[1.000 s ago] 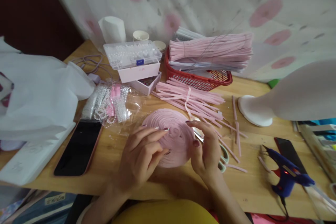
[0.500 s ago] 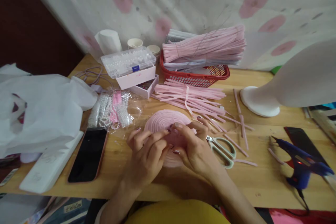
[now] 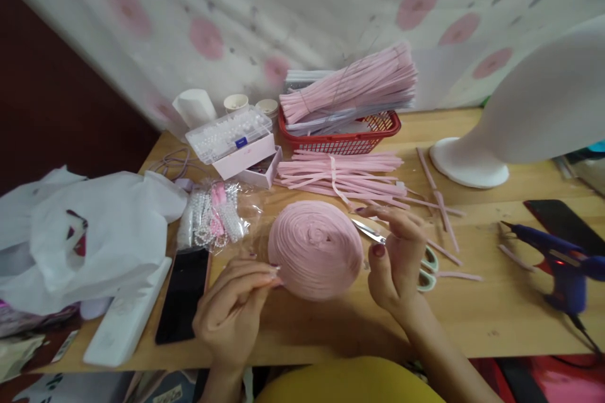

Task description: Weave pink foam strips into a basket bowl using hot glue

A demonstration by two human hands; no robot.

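Observation:
A round pink coil [image 3: 316, 250], wound in a tight spiral of soft fuzzy strip, lies on the table between my hands. At its lower left edge my left hand [image 3: 231, 308] is closed in a pinch; a tiny whitish bit shows at the fingertips, too small to name. To the right of the coil, my right hand [image 3: 399, 258] hovers with thumb and forefinger apart and nothing visible between them. Scissors with pale green handles [image 3: 428, 271] lie under that hand, partly hidden, their blades pointing toward the coil.
Behind the coil lie a tied bundle of pink fuzzy stems [image 3: 340, 173] and a red basket [image 3: 340, 143] of more stems. A blue glue gun [image 3: 562, 264], its light red, and a white mannequin stand [image 3: 467, 164] are at right. A phone [image 3: 184, 296] and bagged beads [image 3: 215, 217] are left.
Both hands have come off the middle of the coil and moved apart, left hand to the left, right hand to the right over the scissors. The whole coil now shows. The view has shifted slightly.

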